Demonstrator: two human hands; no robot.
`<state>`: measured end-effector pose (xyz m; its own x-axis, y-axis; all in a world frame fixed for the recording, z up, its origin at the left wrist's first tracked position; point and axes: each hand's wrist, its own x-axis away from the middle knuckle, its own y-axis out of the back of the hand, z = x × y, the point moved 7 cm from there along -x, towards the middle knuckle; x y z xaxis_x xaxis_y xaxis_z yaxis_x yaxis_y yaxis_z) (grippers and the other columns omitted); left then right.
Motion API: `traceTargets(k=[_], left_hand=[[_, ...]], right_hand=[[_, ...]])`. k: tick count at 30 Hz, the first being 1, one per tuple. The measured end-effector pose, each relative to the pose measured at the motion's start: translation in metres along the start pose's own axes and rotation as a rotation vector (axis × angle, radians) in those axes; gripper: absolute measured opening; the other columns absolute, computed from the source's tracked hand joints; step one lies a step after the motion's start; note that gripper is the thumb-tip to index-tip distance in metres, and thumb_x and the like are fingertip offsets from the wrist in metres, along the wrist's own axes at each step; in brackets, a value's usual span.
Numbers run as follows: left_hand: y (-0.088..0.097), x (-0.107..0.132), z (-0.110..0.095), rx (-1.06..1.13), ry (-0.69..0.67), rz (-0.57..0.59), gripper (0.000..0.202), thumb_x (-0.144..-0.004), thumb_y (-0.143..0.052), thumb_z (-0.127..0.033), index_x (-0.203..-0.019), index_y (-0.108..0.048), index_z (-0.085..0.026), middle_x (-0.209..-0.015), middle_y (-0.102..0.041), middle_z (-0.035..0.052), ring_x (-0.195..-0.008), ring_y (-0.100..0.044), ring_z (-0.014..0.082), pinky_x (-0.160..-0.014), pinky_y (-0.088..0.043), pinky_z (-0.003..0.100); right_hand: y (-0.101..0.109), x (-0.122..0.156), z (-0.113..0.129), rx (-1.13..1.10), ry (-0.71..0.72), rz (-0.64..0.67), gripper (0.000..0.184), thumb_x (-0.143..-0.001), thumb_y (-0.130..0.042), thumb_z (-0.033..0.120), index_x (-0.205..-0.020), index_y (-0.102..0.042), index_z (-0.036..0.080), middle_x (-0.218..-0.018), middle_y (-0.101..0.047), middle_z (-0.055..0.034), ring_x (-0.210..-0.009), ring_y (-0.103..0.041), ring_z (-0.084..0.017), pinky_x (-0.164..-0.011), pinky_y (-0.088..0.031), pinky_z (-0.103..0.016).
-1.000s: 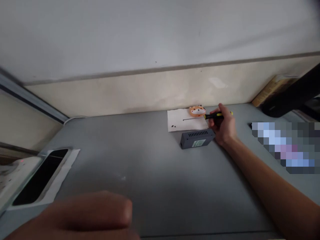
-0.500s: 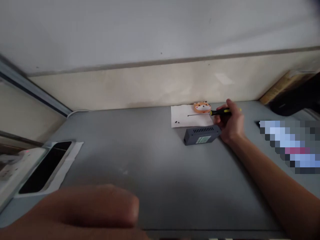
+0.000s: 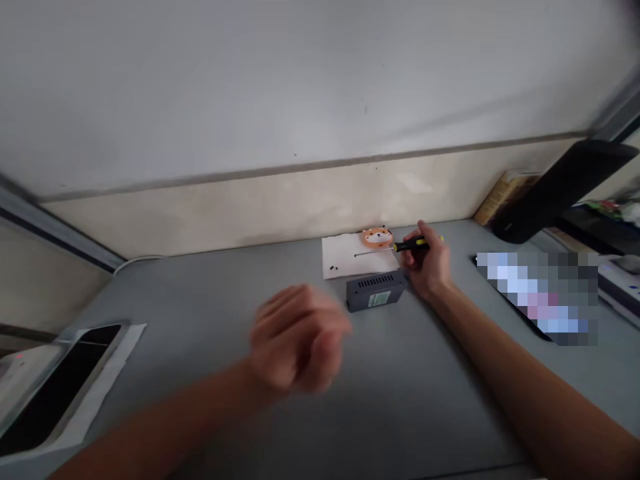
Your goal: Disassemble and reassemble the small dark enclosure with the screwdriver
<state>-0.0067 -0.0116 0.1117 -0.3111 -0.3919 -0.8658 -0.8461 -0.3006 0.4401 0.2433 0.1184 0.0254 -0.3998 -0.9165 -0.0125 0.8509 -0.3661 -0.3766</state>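
Observation:
My right hand (image 3: 429, 263) is closed around the black-and-yellow handle of a screwdriver (image 3: 405, 247). The screwdriver's thin shaft points left over a white paper sheet (image 3: 340, 250). In front of the sheet, a dark grey box (image 3: 376, 291) with vent slots and a pale label stands on its long side, close to my right wrist. My left hand (image 3: 300, 337) is in front and left of the box, apart from it. Its fingers look curled and are partly blurred; anything inside them is hidden. Several tiny black screws (image 3: 333, 268) lie on the paper, beside an orange animal-face case (image 3: 377, 237).
On the grey table (image 3: 210, 300), a phone (image 3: 60, 380) lies on white paper at the left. A blurred-out screen (image 3: 535, 293) lies to the right. A dark upright object (image 3: 560, 193) leans near a box-like yellowish item (image 3: 505, 193) at the wall (image 3: 250, 207).
My left hand has moved from the lower left edge forward and right towards the grey box, with more of the forearm showing. The view has shifted right; my right hand still holds the screwdriver.

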Motion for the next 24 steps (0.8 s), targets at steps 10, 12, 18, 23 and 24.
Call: traceTargets(k=[10,12,18,23,24], left_hand=[[-0.072,0.024,0.054,0.011,0.21,0.188,0.023,-0.086,-0.059,-0.025,-0.105,-0.047,-0.023,-0.089,-0.063,0.003,-0.075,-0.062,0.018,-0.067,-0.053,0.031],[-0.07,0.024,0.052,0.016,0.198,0.171,0.023,-0.086,-0.059,-0.022,-0.105,-0.046,-0.023,-0.088,-0.061,0.0026,-0.075,-0.061,0.0176,-0.067,-0.051,0.031],[-0.066,0.021,0.049,0.047,0.175,0.126,0.027,-0.085,-0.059,-0.017,-0.109,-0.047,-0.022,-0.098,-0.062,0.007,-0.086,-0.062,0.0202,-0.07,-0.052,0.033],[-0.064,0.021,0.045,0.062,0.129,0.112,0.031,-0.086,-0.059,-0.015,-0.114,-0.05,-0.022,-0.104,-0.064,0.0092,-0.095,-0.065,0.023,-0.078,-0.056,0.036],[-0.064,0.021,0.044,0.06,0.115,0.111,0.03,-0.086,-0.059,-0.015,-0.114,-0.05,-0.022,-0.104,-0.063,0.0092,-0.096,-0.065,0.0231,-0.079,-0.056,0.036]], right_hand=[[-0.012,0.007,0.014,-0.052,-0.029,0.184,0.046,-0.075,-0.071,0.056,-0.052,-0.05,0.022,-0.043,-0.037,0.0068,-0.034,-0.019,-0.004,-0.038,-0.017,-0.024],[-0.017,0.01,0.012,-0.041,-0.043,0.22,0.046,-0.075,-0.071,0.056,-0.053,-0.05,0.022,-0.043,-0.038,0.0063,-0.035,-0.02,-0.004,-0.038,-0.018,-0.024],[-0.019,0.014,0.005,0.002,-0.075,0.214,0.046,-0.076,-0.071,0.056,-0.055,-0.051,0.021,-0.049,-0.048,0.0035,-0.034,-0.021,-0.003,-0.036,-0.017,-0.024],[-0.02,0.015,0.002,0.034,-0.087,0.219,0.044,-0.078,-0.068,0.055,-0.054,-0.053,0.022,-0.048,-0.047,0.0033,-0.034,-0.021,-0.004,-0.038,-0.02,-0.024],[-0.02,0.015,0.002,0.034,-0.086,0.22,0.044,-0.078,-0.068,0.055,-0.054,-0.053,0.022,-0.048,-0.047,0.0031,-0.035,-0.021,-0.004,-0.038,-0.019,-0.024]])
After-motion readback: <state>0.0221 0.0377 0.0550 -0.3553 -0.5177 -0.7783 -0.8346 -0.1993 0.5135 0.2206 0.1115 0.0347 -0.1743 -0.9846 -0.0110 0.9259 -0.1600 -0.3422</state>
